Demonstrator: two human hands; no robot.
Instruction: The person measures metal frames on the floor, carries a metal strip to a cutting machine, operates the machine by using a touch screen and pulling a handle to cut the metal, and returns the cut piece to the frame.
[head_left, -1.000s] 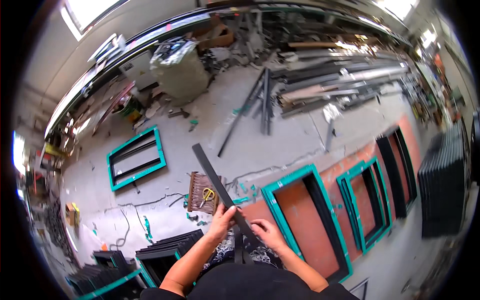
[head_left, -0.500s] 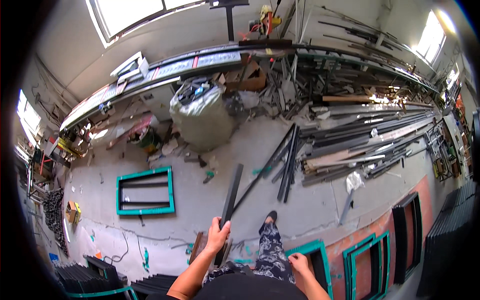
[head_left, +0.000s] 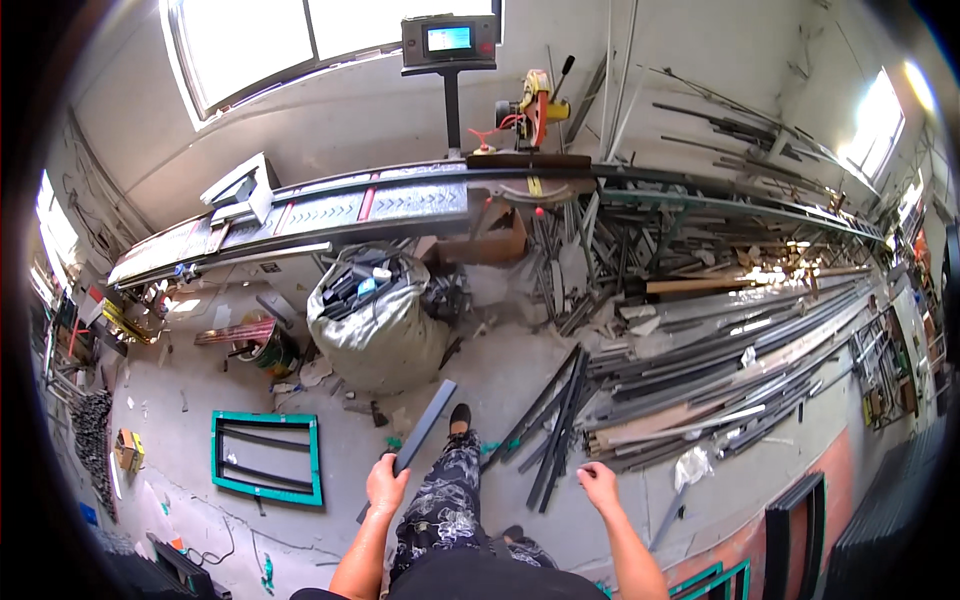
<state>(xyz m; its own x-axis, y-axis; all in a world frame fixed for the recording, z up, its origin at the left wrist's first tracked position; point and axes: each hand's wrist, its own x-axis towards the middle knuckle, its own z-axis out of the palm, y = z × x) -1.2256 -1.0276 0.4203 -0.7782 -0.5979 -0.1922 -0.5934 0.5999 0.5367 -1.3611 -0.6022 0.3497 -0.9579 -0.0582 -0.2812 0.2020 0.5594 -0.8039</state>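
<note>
My left hand (head_left: 384,484) is closed round a straight grey profile bar (head_left: 428,424), which slants up and to the right ahead of my leg. The bar's lower end shows just below that hand. My right hand (head_left: 600,484) hangs away to the right with curled fingers, and nothing shows in it. Several dark profile bars (head_left: 566,428) lie on the floor between my hands and ahead. To the left, a rectangular frame with teal edging (head_left: 316,460) rests flat on the floor.
A large pale sack (head_left: 392,345) full of offcuts stands ahead. Behind it runs a long bench (head_left: 330,213) with a cutting saw (head_left: 537,112) and a screen unit (head_left: 448,40). Long bars (head_left: 720,345) are heaped at the right, near a dark standing frame (head_left: 778,540).
I have stepped forward toward the bench, so the sack and saw look nearer. The bar moved along in my left hand. My right hand has left the teal-edged frame beside it.
</note>
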